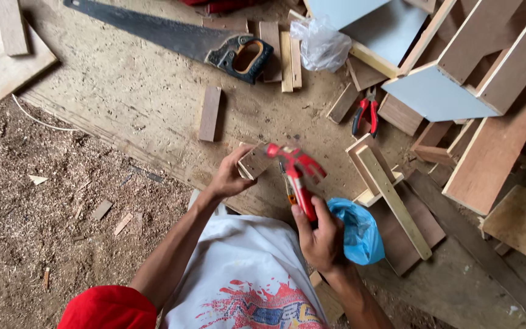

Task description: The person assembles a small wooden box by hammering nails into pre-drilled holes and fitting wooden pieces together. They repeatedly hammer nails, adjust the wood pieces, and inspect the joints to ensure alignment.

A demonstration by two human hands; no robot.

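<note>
- Holding a small wooden block (254, 161), pale and roughly square, tilted, with a flat sawn face turned up; sits near the middle of the view, just above the board's (123, 91) lower edge.
- Gripped by the left hand (229, 176), fingers curled around the block's left side, thumb on top; forearm running down toward 7 o'clock.
- Clenched in the right hand (321, 234): a red-handled hammer (296, 173), handle rising toward 11 o'clock, red head blurred and touching or just over the block's right edge.
- Right wrist bent, forearm leaving the frame toward 5 o'clock.
- Lying at 12 o'clock from the block, a handsaw (171, 36) with a dark handle; a short wooden strip (210, 113) between the two.
- Resting at 2 o'clock, red-handled pliers (366, 113) among wood offcuts.
- Sitting just beside the right hand at 3 o'clock, a blue plastic bag (357, 231).
- Scattered at 9 o'clock, sawdust (31, 201) over the ground.
</note>
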